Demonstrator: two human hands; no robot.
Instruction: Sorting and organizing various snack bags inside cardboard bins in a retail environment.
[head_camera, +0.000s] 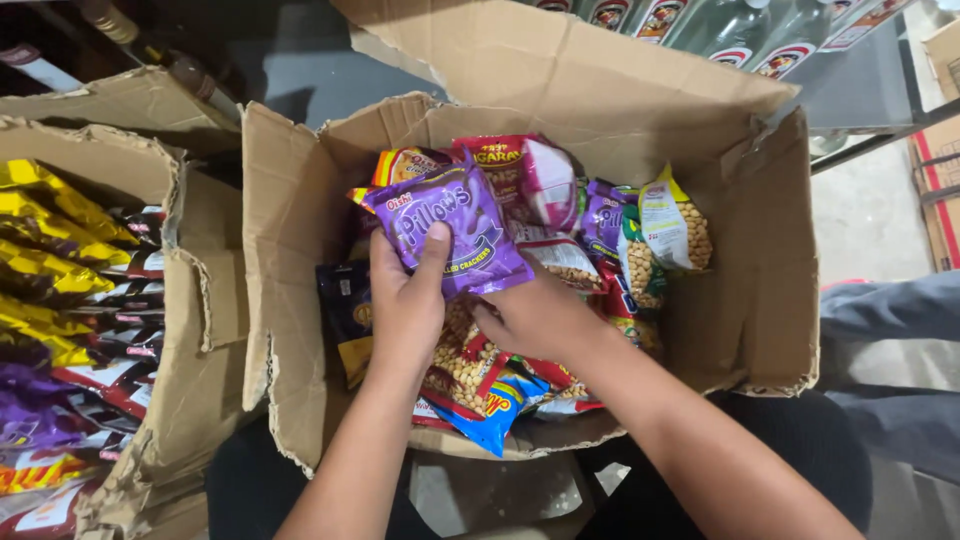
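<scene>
Cardboard box (300, 260) of snacks: left hand (405, 300) clamps purple packet (450, 225), long axis away from wrist; right hand (535, 318) beneath, grip unclear.

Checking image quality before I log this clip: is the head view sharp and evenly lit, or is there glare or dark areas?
Head view: the purple snack packet and both hands are sharp; glare glints off the gold packets in the neighbouring box; the top left corner is in deep shadow; the bottles along the top edge look slightly soft.
</scene>
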